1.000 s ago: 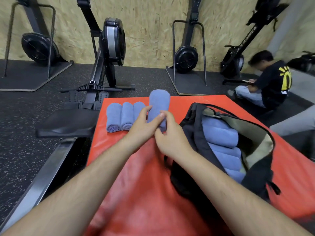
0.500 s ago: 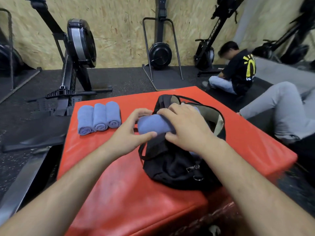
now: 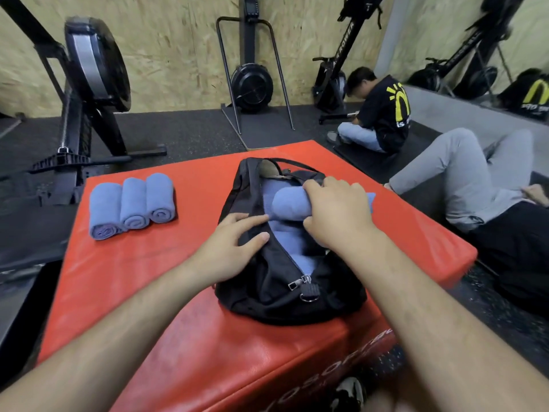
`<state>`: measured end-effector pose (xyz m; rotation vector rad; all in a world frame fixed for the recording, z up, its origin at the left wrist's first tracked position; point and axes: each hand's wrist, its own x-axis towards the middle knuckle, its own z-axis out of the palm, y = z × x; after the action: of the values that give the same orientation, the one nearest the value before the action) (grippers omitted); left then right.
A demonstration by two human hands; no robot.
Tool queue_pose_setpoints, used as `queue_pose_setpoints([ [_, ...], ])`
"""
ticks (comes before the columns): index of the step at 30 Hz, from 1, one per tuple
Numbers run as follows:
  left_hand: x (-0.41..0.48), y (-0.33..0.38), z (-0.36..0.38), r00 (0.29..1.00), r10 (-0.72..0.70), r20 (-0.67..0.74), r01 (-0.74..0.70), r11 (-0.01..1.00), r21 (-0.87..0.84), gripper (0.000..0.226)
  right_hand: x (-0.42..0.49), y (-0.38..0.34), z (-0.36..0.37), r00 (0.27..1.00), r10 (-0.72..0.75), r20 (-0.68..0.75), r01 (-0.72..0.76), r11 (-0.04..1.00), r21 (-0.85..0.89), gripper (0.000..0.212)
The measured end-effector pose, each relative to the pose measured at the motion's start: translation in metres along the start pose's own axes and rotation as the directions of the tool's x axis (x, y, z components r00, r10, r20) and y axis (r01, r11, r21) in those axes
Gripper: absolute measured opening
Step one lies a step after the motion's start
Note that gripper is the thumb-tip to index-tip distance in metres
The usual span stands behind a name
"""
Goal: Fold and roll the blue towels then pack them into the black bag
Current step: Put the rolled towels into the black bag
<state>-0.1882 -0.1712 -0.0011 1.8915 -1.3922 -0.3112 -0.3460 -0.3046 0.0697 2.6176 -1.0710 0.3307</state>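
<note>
Head view, right hand [image 3: 335, 215] clasping blue towel roll [image 3: 289, 203] jutting leftward from its grip, left hand [image 3: 228, 248] pinching black bag [image 3: 267, 292] rim.

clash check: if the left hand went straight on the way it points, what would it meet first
The left hand would likely meet the rolled blue towel gripped by the right hand over the black fabric bag; depth unclear.
</note>
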Motion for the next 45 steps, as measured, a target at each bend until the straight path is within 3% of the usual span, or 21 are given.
queue_pose_setpoints([
  [4,0.002,0.000,-0.002,0.992,0.063,-0.114,-0.058,0.997,0.040,0.028,0.006,-0.014,0.016,0.993,-0.103,0.057,0.105,0.994,-0.026,0.039],
  [8,0.001,0.000,-0.015,0.960,0.063,-0.272,-0.069,0.998,-0.011,0.024,0.018,-0.030,0.036,0.972,-0.223,0.079,0.210,0.967,0.146,0.039],
  [12,-0.002,-0.003,-0.020,0.964,0.034,-0.265,-0.045,0.998,-0.034,0.023,0.030,-0.036,0.062,0.955,-0.240,0.175,0.203,0.957,0.209,0.041],
  [17,-0.004,-0.005,-0.023,0.974,0.023,-0.225,-0.034,0.998,-0.045,0.024,0.031,-0.041,0.057,0.959,-0.218,0.184,0.173,0.957,0.232,0.049],
  [19,-0.004,-0.002,-0.029,0.960,0.024,-0.280,-0.045,0.997,-0.070,0.023,0.024,-0.043,0.035,0.972,-0.202,0.121,0.159,0.941,0.298,0.052],
  [23,-0.004,-0.006,-0.050,0.932,0.038,-0.359,-0.059,0.997,-0.049,0.022,0.009,-0.071,-0.007,0.957,-0.162,-0.241,0.251,0.879,0.406,0.037],
  [27,-0.009,-0.029,-0.080,0.911,0.048,-0.409,-0.028,0.998,0.055,0.021,0.021,-0.130,-0.016,0.893,-0.277,-0.355,0.386,0.877,0.285,0.038],
  [30,-0.011,-0.061,-0.105,0.916,0.034,-0.399,0.062,0.972,0.226,0.022,0.043,-0.180,-0.005,0.896,-0.357,-0.265,0.422,0.871,0.252,0.031],
  [35,-0.013,-0.112,-0.134,0.911,-0.151,-0.384,0.311,0.863,0.398,0.029,0.095,-0.255,0.029,0.923,-0.385,0.020,0.360,0.881,0.307,0.039],
  [41,-0.007,-0.144,-0.142,0.898,-0.242,-0.368,0.394,0.815,0.425,0.034,0.150,-0.310,0.085,0.925,-0.229,0.302,0.026,0.834,0.551,0.043],
  [45,-0.005,-0.156,-0.145,0.894,-0.279,-0.350,0.416,0.806,0.420,0.032,0.164,-0.319,0.112,0.906,-0.142,0.399,-0.164,0.750,0.640,0.055],
])
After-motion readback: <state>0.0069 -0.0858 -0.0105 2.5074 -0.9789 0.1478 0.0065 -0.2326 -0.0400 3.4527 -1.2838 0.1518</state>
